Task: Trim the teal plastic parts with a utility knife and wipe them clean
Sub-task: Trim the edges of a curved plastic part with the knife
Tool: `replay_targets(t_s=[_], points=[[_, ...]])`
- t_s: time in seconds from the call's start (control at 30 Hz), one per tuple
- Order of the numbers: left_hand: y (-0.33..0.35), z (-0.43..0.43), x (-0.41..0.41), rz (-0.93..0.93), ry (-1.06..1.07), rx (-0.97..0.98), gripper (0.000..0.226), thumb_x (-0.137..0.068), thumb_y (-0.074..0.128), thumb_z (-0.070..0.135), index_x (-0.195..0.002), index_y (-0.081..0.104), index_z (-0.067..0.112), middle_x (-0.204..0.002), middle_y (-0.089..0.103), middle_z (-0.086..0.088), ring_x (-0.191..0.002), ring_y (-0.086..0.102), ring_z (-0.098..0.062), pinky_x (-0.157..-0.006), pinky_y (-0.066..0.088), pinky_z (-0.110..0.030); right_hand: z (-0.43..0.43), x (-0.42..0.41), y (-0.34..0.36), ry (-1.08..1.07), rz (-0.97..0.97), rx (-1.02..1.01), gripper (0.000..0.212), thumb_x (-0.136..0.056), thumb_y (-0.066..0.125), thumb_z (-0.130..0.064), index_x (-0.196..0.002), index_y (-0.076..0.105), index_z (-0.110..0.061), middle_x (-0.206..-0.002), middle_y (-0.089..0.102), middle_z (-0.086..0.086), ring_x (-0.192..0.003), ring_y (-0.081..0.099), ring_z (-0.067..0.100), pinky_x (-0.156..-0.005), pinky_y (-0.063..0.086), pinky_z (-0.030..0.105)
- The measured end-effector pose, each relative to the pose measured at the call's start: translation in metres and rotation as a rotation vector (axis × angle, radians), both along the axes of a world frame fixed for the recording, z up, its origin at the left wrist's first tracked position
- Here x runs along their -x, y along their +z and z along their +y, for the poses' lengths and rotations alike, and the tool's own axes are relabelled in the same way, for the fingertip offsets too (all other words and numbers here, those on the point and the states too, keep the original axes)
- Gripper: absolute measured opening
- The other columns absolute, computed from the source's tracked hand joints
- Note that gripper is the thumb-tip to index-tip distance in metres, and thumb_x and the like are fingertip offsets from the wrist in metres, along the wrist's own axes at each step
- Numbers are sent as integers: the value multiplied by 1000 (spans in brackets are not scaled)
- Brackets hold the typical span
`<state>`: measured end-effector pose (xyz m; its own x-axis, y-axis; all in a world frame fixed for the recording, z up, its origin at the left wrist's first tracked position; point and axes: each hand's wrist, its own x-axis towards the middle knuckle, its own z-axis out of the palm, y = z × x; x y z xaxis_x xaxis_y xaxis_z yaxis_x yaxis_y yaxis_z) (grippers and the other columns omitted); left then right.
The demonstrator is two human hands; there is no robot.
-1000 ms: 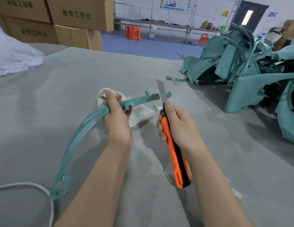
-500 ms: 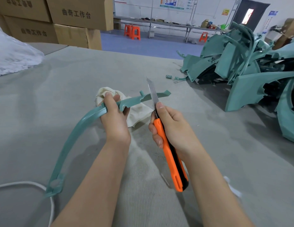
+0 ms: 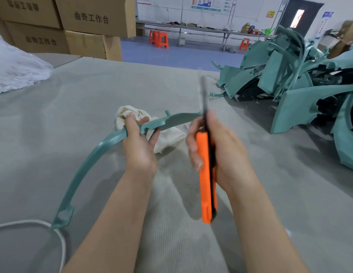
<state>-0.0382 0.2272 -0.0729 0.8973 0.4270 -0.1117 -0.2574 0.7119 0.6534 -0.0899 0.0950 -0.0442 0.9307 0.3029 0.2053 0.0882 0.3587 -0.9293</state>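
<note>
My left hand (image 3: 139,142) grips a long curved teal plastic strip (image 3: 89,164) near its far end, holding it just above the grey table. The strip's near end, a flat tab, hangs low at the left by a white cord. My right hand (image 3: 217,152) grips an orange and black utility knife (image 3: 206,174), blade out and pointing up and away, blurred by motion. The blade crosses the strip's far tip. A crumpled cream cloth (image 3: 165,134) lies on the table under and behind my left hand.
A heap of teal plastic parts (image 3: 301,87) fills the table's right side. Cardboard boxes (image 3: 77,26) stand at the far left, with a white plastic bag (image 3: 16,69) beside them. A white cord (image 3: 59,239) loops at the near left. The grey table (image 3: 93,91) spreads between.
My right hand has turned the knife so the handle faces up edge-on, and the blade has moved right toward the strip's far tip. My left hand's fingers have shifted on the strip.
</note>
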Motion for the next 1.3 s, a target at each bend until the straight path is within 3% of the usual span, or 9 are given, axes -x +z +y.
replay_targets(t_s=[0.1,0.17,0.27,0.5,0.63,0.87,1.13,1.23,1.3], points=[[1,-1,-1,22,11,8,14,-98,48,26,-92,46,13,-97,53,-5,-99,59,-16,-82,58,-31,-9,-5,-1,-474,11,61,30,-93,59,-42,-80,63,-15,-57,58,-1,-42,47,11,-42,41,21],[2,-3,0,35,9,4,17,-98,49,25,-83,46,16,-95,53,-4,-98,59,-16,-84,58,-33,-9,-7,-2,-592,-16,121,17,-94,63,-27,-84,64,-13,-58,60,-3,-43,47,10,-43,42,21],[3,-4,1,33,8,-8,15,-98,49,26,-89,47,14,-95,54,-3,-98,60,-16,-86,57,-34,2,-4,-2,-539,-94,157,3,-92,65,-18,-92,68,-16,-60,62,-4,-43,47,10,-43,42,20],[4,-8,5,92,-1,-179,20,-99,46,30,-95,47,10,-102,55,-3,-99,58,-17,-83,56,-31,19,-1,-10,-335,-96,215,9,-90,68,-21,-98,64,-20,-68,66,1,-44,48,12,-43,44,23],[5,-9,7,93,-8,-216,21,-99,46,31,-92,51,12,-100,57,-3,-100,60,-19,-81,57,-29,16,-1,-9,-312,-61,134,4,-91,67,-21,-90,64,-19,-76,71,10,-41,48,9,-43,42,20],[5,-14,7,60,1,-372,16,-96,51,31,-83,55,21,-100,62,2,-99,61,-13,-76,55,-24,9,-6,-6,-350,81,-45,13,-96,59,-25,-90,65,-15,-65,67,3,-39,44,10,-40,38,19],[9,-5,6,59,-26,-86,22,-98,50,33,-83,50,16,-90,58,-3,-94,62,-17,-75,59,-29,-7,-21,-16,-801,-105,258,10,-95,61,-23,-88,55,-26,-74,68,3,-46,48,14,-47,44,26],[9,4,5,91,-86,3,17,-97,50,35,-97,55,19,-100,62,-2,-103,65,-19,-76,59,-31,-19,-26,-18,-797,-99,352,14,-91,66,-29,-94,54,-37,-86,63,-3,-55,52,14,-52,45,26],[9,7,5,183,-164,-21,17,-95,51,38,-95,58,23,-105,64,-1,-102,65,-19,-72,59,-34,-21,-27,-19,-726,-65,380,12,-90,67,-27,-93,57,-32,-74,59,-3,-50,49,13,-49,44,25]])
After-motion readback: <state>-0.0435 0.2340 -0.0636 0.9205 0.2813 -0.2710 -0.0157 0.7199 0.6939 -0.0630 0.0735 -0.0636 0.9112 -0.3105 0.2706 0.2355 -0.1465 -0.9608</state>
